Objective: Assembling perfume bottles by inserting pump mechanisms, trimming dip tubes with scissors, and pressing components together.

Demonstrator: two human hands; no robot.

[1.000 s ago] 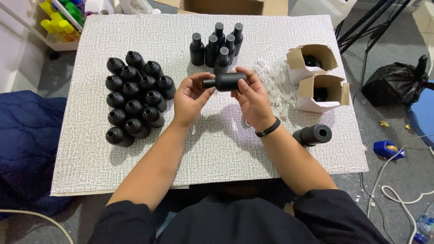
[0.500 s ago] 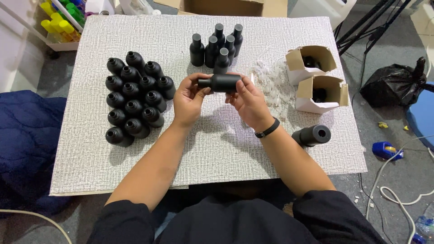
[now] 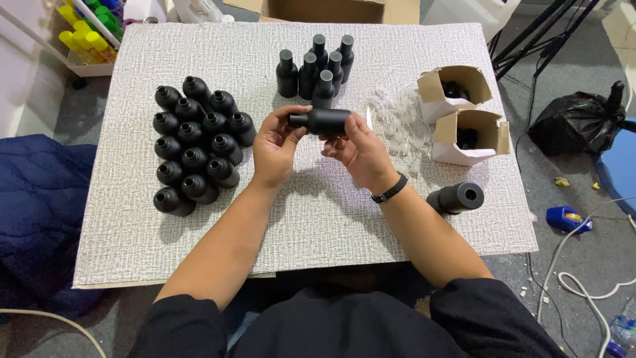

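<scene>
Above the table [image 3: 318, 219], we hold a black bottle [image 3: 324, 121] sideways.
Our left hand [image 3: 278, 147] pinches its cap end; our right hand [image 3: 358, 151] grips the body, palm up.

Bright, even light from overhead; soft shadows under the arms on the surface [image 3: 318, 225], sharp focus, slight bending at edges

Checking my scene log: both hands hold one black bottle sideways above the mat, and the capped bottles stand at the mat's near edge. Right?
Not quite. The head view shows the capped bottles at the far edge of the mat. The rest holds: left hand and right hand hold one black bottle sideways.
</scene>
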